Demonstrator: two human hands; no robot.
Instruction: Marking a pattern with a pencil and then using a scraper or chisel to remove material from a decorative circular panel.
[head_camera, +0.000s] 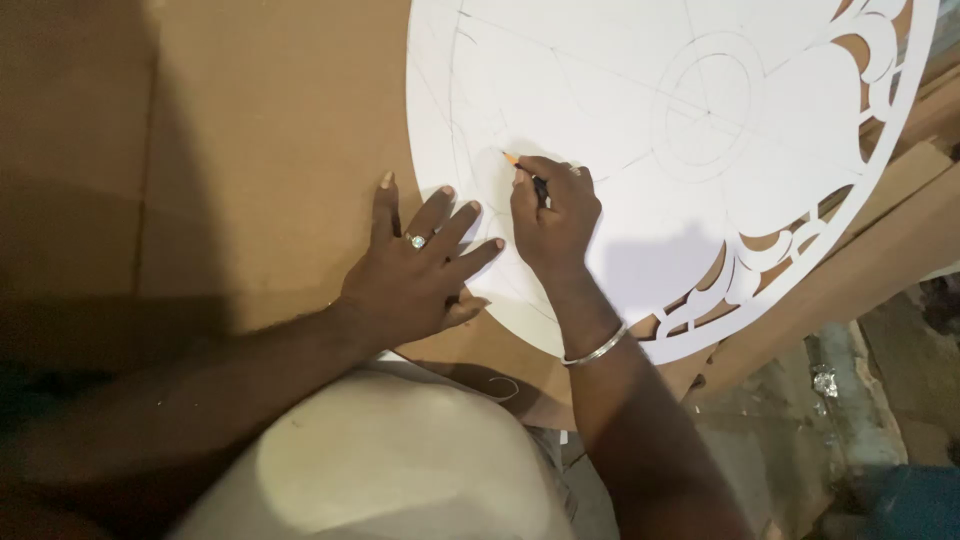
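Head view looking straight down here, so you get both hands working on a big white round panel (620, 200) that lies on a brown board (260, 150). The right hand (555, 215) is clenched around a pencil (522, 168) with an orange tip, and the tip touches the white surface near the panel's left edge, just inside one of the faint drawn arcs. The left hand (415, 275) is released, holding nothing, fingers spread flat: the thumb and part of the palm sit on the brown board while the fingertips reach over the panel's left rim and press on it. There's a ring (416, 241) with a pale stone on one finger of that hand, and a thin silver bangle (596, 349) on the right wrist. The two hands are just beside each other, almost touching. The panel carries light pencil lines, with a small drawn circle (708, 107) near its middle and spokes running out from it. Along the right and lower-right rim the panel is cut through in curly scallop openings (760, 262), with the brown showing through them. The panel's lower edge overhangs toward the person's lap, where light-coloured cloth (390, 460) shows at the bottom of the frame.
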